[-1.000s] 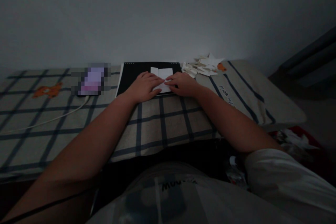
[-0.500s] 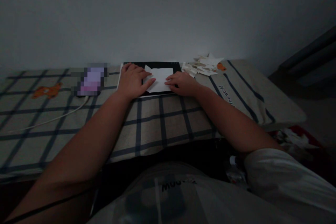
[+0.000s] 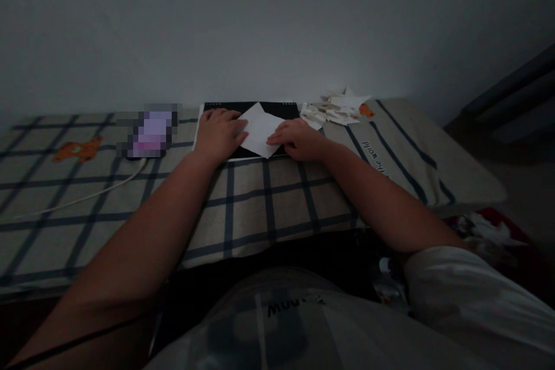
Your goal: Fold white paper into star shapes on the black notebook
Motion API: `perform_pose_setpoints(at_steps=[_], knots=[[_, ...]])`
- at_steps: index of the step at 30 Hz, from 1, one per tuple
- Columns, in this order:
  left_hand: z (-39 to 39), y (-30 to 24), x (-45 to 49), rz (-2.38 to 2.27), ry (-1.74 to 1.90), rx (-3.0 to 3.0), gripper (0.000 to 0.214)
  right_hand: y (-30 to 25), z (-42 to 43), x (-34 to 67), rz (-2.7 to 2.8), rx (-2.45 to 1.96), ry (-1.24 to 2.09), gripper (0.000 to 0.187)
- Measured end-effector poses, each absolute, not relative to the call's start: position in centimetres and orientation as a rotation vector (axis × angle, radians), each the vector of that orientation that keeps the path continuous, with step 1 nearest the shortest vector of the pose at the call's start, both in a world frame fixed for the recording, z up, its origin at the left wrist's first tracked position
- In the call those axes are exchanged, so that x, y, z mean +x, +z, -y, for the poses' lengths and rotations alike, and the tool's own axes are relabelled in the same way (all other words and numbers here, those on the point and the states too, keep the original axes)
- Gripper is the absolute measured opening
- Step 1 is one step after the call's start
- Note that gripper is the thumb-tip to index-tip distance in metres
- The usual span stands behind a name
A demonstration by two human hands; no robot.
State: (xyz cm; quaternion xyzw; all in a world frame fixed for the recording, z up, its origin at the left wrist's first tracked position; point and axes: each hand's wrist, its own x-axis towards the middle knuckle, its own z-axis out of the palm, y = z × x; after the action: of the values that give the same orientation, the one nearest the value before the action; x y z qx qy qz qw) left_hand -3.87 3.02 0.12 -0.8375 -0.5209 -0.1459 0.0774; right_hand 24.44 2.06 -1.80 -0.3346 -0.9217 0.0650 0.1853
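A small white sheet of paper (image 3: pixel 261 130) lies turned like a diamond on a black pad (image 3: pixel 277 107) with a pale border. My left hand (image 3: pixel 220 134) rests on the pad's left part, fingers spread, with its index finger and thumb touching the paper's left edge. From the other side my right hand (image 3: pixel 299 137) has its fingers bent together over the paper's right corner, which they partly hide. Creases are hard to make out in the dim light.
A phone (image 3: pixel 151 132) with a white cable (image 3: pixel 104 189) lies left on the checked cloth (image 3: pixel 247 208). Folded paper pieces (image 3: pixel 336 108) are heaped right of the pad. A red container (image 3: pixel 524 237) with paper scraps and a bottle (image 3: pixel 388 280) stand below the table's edge.
The paper has turned from square-on to a diamond, one corner pointing at the wall and one at me. My left thumb has drawn back leftward; both hands stay near the paper.
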Motion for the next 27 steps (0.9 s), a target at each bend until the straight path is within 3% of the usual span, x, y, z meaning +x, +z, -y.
perform_pose_setpoints(at_steps=[5,12,17,27], knots=[[-3.0,0.0,-4.0,1.581,-0.504,-2.487,0.039,-2.2,-2.5,24.7,2.581,-0.994,0.128,0.055],[-3.2,0.2,-4.0,1.368,-0.631,-2.508,0.036,-2.0,-2.9,24.6,2.608,-1.044,0.060,0.037],[-2.3,0.7,-2.7,0.931,-0.355,-2.816,0.051,-1.7,-2.3,23.9,2.631,-1.075,-0.039,0.035],[-2.3,0.2,-3.0,1.057,-0.282,-2.868,0.054,-1.6,-2.6,24.7,2.617,-1.081,0.049,0.035]])
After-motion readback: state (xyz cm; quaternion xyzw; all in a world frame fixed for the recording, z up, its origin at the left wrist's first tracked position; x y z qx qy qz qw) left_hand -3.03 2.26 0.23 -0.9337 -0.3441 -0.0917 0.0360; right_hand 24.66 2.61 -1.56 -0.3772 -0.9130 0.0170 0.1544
